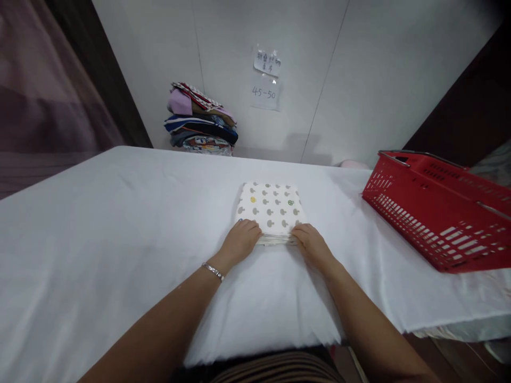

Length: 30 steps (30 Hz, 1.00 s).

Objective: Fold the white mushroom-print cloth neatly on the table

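A folded white cloth [271, 205] printed with small grey, yellow and green motifs lies flat on the white-covered table [151, 234]. Its layers show along the near edge. My left hand [241, 240] grips the near left corner, fingers on top and the thumb out of sight. At the near right corner, my right hand [311, 242] holds the cloth in the same way, with its fingertips over the edge. A silver bracelet [213, 271] circles my left wrist.
A red plastic basket [431, 213] with metal handles stands on the table's right side. Behind the far edge rises a pile of folded clothes [202, 119] against the pale wall. Two paper notes [265, 80] are taped there. A pinkish curtain [43, 96] hangs at the left.
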Available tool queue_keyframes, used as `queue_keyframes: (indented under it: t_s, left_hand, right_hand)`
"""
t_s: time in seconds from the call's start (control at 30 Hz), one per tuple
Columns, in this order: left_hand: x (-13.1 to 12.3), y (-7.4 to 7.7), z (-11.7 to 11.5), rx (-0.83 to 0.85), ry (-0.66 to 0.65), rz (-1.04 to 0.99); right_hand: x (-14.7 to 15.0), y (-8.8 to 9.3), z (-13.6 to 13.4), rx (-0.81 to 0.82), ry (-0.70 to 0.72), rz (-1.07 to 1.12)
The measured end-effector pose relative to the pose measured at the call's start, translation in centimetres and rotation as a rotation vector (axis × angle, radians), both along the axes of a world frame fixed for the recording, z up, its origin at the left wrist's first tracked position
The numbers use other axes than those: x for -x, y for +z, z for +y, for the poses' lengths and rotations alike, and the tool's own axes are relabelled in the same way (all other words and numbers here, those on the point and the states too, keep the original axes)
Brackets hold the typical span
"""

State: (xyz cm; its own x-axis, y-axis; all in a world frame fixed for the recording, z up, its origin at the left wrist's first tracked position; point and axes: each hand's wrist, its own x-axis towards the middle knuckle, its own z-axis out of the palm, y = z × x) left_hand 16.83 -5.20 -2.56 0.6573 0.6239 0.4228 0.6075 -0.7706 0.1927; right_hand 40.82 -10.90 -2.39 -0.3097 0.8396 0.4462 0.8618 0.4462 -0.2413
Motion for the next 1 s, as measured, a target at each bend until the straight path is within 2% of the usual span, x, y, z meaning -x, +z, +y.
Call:
queue_keyframes:
  t_s: [0.17,0.4,0.57,0.83,1.0]
  left_hand:
    - [0.3,-0.3,0.0,0.040,-0.033,-0.062]
    - [0.3,-0.1,0.0,0.036,-0.028,-0.030]
    - [0.1,0.1,-0.1,-0.008,0.006,-0.028]
    - [0.7,0.4,-0.4,0.068,-0.063,-0.009]
    - [0.8,0.1,-0.3,0.072,-0.068,-0.031]
  right_hand:
    - [-0.1,0.1,-0.2,0.015,-0.005,0.059]
    - [-0.2,0.1,-0.6,0.040,-0.018,0.081]
    - [0.0,0.1,-0.7,-0.012,0.000,0.110]
    - [0.3,0.2,-1.2,0.047,0.006,0.018]
    - [0.0,-0.2,-1.0,0.010,-0.005,-0.008]
